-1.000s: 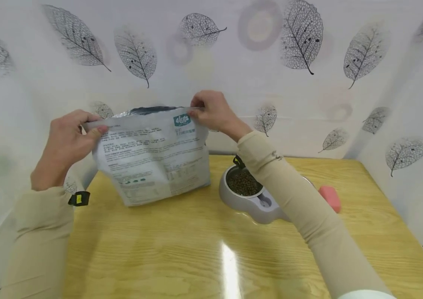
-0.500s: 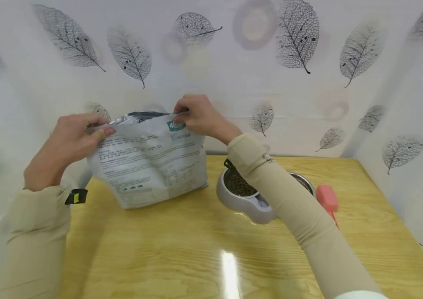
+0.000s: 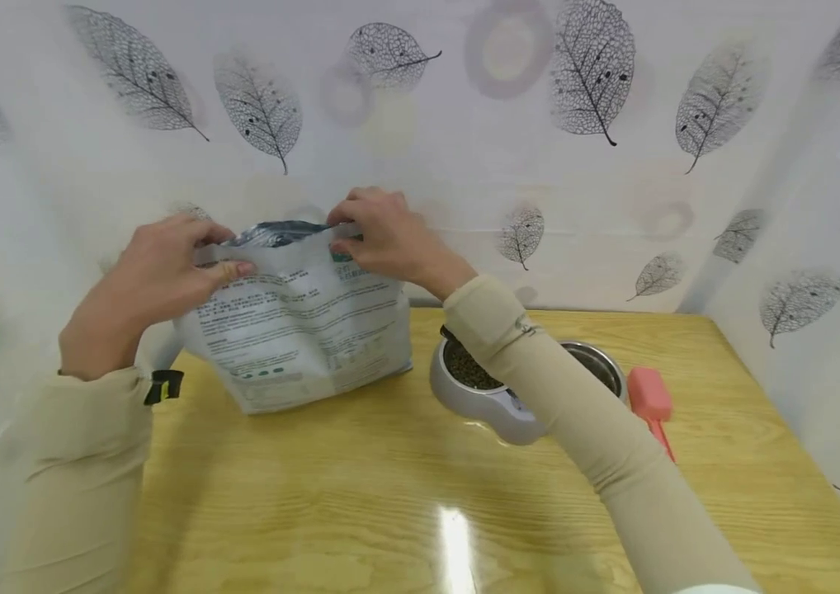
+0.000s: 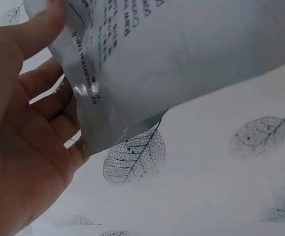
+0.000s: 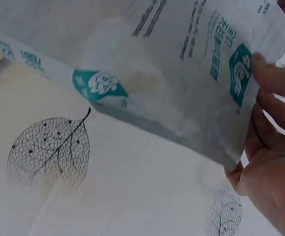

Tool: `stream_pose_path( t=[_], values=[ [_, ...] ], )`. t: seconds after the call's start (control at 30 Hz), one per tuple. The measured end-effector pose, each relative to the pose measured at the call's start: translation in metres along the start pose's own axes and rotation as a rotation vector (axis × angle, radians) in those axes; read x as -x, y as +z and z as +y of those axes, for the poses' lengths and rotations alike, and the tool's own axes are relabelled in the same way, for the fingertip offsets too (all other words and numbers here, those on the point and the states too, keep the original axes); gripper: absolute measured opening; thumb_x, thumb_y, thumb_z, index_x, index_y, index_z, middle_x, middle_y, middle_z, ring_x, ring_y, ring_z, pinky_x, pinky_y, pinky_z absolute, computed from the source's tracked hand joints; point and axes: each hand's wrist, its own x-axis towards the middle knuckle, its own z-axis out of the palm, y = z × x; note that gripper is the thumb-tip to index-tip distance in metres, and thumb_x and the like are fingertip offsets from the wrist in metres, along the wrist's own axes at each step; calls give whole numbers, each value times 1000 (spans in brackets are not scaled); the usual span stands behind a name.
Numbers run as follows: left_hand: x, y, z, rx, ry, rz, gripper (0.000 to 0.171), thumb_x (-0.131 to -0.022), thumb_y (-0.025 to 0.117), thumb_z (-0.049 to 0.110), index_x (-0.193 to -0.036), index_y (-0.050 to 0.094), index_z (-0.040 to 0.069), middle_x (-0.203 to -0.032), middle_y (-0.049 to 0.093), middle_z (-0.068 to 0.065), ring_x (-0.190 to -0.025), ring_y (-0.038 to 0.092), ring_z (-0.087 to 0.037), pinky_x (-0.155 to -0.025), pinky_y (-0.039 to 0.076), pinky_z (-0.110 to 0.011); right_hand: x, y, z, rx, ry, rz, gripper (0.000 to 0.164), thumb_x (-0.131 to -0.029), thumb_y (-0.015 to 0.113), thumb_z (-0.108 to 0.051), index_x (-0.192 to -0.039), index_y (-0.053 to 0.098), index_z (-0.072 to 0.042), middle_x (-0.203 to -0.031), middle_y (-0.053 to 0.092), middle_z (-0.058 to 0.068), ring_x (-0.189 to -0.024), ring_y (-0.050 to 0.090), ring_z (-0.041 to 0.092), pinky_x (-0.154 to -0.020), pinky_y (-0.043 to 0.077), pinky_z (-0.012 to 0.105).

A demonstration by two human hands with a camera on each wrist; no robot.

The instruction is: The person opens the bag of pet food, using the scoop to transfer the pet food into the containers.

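A white pet food bag [image 3: 301,338] with printed text stands at the left back of the table in the head view, its silvery mouth [image 3: 279,234] parted at the top. My left hand [image 3: 156,285] pinches the top left edge, thumb on the printed face. With thumb and fingers, my right hand [image 3: 394,239] grips the top right edge near the green logo. The left wrist view has the bag's corner [image 4: 108,118] between thumb and fingers of the left hand [image 4: 29,123]. In the right wrist view, the right hand [image 5: 275,142] holds the opposite corner.
Right of the bag sits a grey double feeder [image 3: 457,398], its left bowl filled with brown kibble [image 3: 468,367]. The right metal bowl [image 3: 601,363] is partly behind my right sleeve [image 3: 576,404]. A pink scoop [image 3: 650,394] lies beside it. Leaf-patterned sheeting [image 3: 450,148] surrounds the table.
Both hands have moved inward along the bag's top edge, the right one leftward and the left one rightward. The top has bowed and its mouth looks narrower. The bag still stands on the table.
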Motion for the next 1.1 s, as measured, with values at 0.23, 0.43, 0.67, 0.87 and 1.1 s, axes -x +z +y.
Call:
stream_pose_path(
  t=[0.23, 0.43, 0.67, 0.87, 1.1],
  values=[
    [-1, 12, -2, 75, 0, 145, 22, -95, 75, 21, -103, 72, 1, -104, 72, -21, -86, 57, -30, -74, 39, -33, -3, 4, 2, -148, 62, 32, 16, -98, 69, -12, -109, 75, -2, -104, 70, 10, -98, 63, 21, -89, 53, 30],
    [1, 17, -4, 72, 64, 255, 10, -93, 75, 12, -90, 72, 3, -92, 72, -16, -76, 55, -24, -66, 36, -20, -2, 10, 5, -164, 56, 95, 11, -100, 67, -10, -98, 73, -2, -95, 68, 9, -85, 58, 18, -76, 50, 26],
    [-5, 14, 2, 82, -58, 76, 48, -95, 74, 37, -123, 67, -2, -121, 65, -24, -110, 56, -40, -92, 42, -55, -7, 11, -4, -66, 3, 0, 24, -100, 68, -20, -118, 72, -3, -112, 70, 9, -104, 62, 21, -92, 50, 31],
    [-9, 22, 7, 121, -79, 113, 40, -96, 74, 36, -113, 70, 0, -113, 68, -24, -100, 57, -35, -84, 40, -44, -13, 13, -11, -116, 46, -31, 22, -98, 70, -16, -115, 72, -2, -111, 71, 10, -102, 64, 19, -91, 52, 27],
    [-13, 34, 0, 79, 226, 399, 16, -90, 79, 8, -88, 71, -6, -84, 71, -21, -73, 55, -26, -68, 34, -23, -11, 19, -8, -149, 46, 79, 15, -98, 69, -13, -105, 75, -1, -98, 69, 10, -89, 62, 18, -80, 51, 24]
  ],
)
